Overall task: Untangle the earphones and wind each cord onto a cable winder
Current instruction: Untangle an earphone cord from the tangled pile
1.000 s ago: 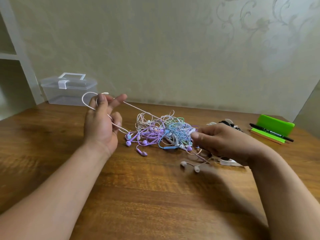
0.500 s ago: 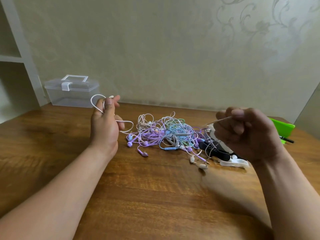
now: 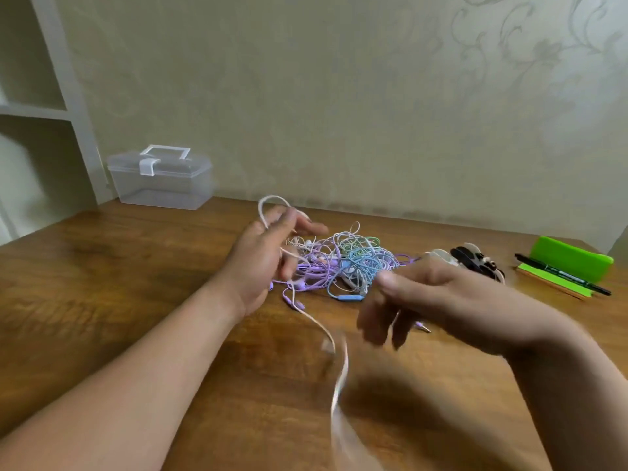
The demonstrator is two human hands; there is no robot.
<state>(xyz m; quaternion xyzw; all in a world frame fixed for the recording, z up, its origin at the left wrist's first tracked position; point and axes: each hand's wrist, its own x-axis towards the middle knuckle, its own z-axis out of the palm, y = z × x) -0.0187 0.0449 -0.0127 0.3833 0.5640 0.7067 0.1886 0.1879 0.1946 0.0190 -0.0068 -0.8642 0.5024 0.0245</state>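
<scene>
The white cord (image 3: 317, 322), thin, smooth and rubbery, makes a rounded loop above the fingertips of the left hand (image 3: 263, 260) and passes down across its palm. From there it trails toward the person in a long slack curve. Its long axis runs from the hand to the near table edge, where motion blur smears it into a pale streak. The left hand is raised with the palm turned inward and the forefinger stretched to the right, the lower fingers curled round the cord and holding it. The right hand (image 3: 431, 300) hovers palm-down to the right of the trailing cord, fingers bent downward and blurred; whether they pinch any strand cannot be told. Between the two hands and just beyond them lies the tangle of earphones (image 3: 350, 263), a loose nest of glossy purple, blue, green and white wires with small rounded buds. Beyond the right hand's knuckles sit the cable winders (image 3: 475, 261), black and white. Farther right of that hand are a bright green case (image 3: 574, 258) and a black pen (image 3: 560, 278). Far beyond the left hand, to its left, stands a clear plastic box (image 3: 159, 185) with a white latch. These lie on a wooden table (image 3: 102, 300) with polished, streaky grain.
</scene>
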